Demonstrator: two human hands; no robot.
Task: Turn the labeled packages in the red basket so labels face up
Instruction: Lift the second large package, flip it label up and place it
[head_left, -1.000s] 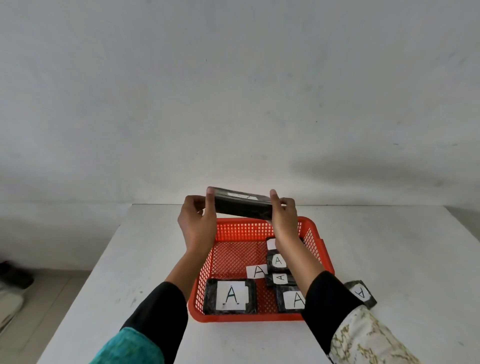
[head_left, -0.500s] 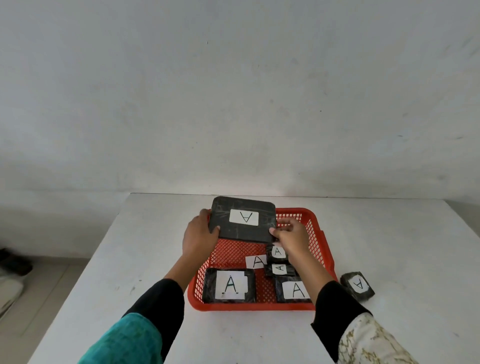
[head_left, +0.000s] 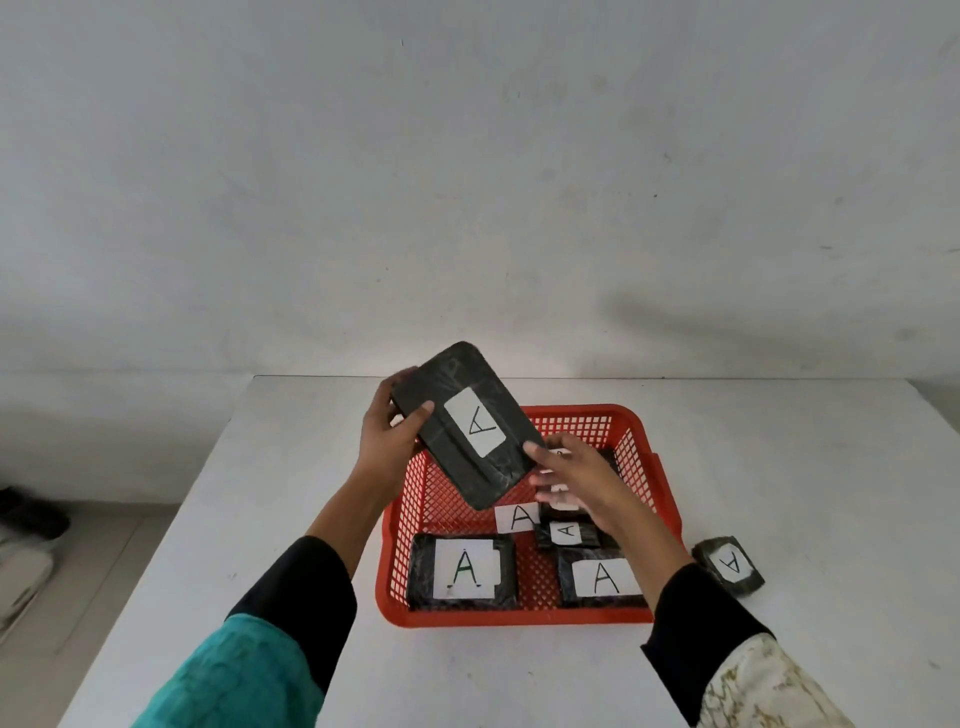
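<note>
A: The large black package is up in the air over the far-left part of the red basket, label side showing, tilted with its near corner pointing down into the basket.

B: Who has it? The left hand looks closed on the far-left edge — thumb on top, fingers underneath.

A: Yes, that hand carries it. The right hand has its fingers loosely spread, only a fingertip at the package's right edge; it isn't clamping anything that I can tell.

B: So the risk is a 1-handed hold on a slick wrapped slab. If it slips, it could flip label-down again.

A: Or drop onto the small packages stacked in the middle and knock them over, hiding their labels. The loose "A" label lying on the mesh could get buried too.

B: And the stray package sits outside on the table — easy to forget.
</note>
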